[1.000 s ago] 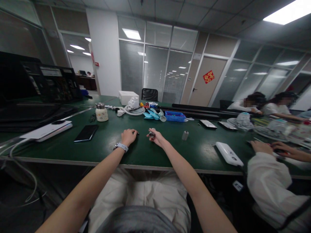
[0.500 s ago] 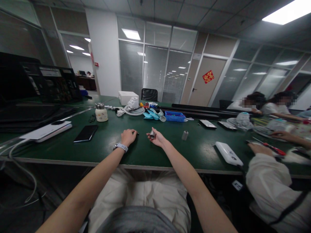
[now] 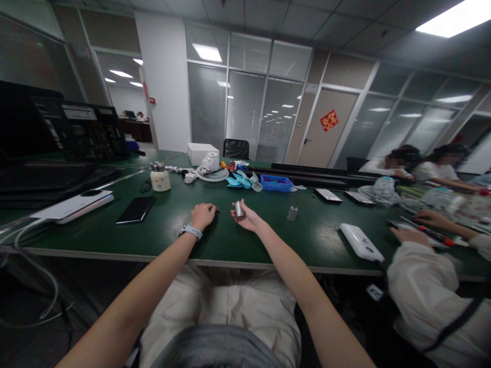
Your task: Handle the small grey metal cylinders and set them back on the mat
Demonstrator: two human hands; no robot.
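Note:
A small silver metal cylinder [image 3: 239, 209] lies in my right hand [image 3: 250, 219], the fingers curled around it and its shiny side showing. My left hand [image 3: 202, 216], with a watch [image 3: 192, 232] at its wrist, rests on the green table [image 3: 230, 248] with bent fingers. By its fingertips a small dark tip [image 3: 217, 210] shows; the rest of that object is hidden. To the right of my right hand, a second metal piece [image 3: 292, 213] stands upright on the table, apart from both hands.
On the left are a black phone [image 3: 135, 210], a white device [image 3: 72, 206] and a cream bottle [image 3: 160, 178]. Further back stand a small white fan [image 3: 211, 171] and a blue basket [image 3: 276, 183]. A white power bank [image 3: 361, 242] and a co-worker's sleeve [image 3: 424, 273] are on the right.
In my right hand the metal cylinder has turned, so its long side now faces me. My left hand has stayed put. On the right, a co-worker's hands have shifted over their tools.

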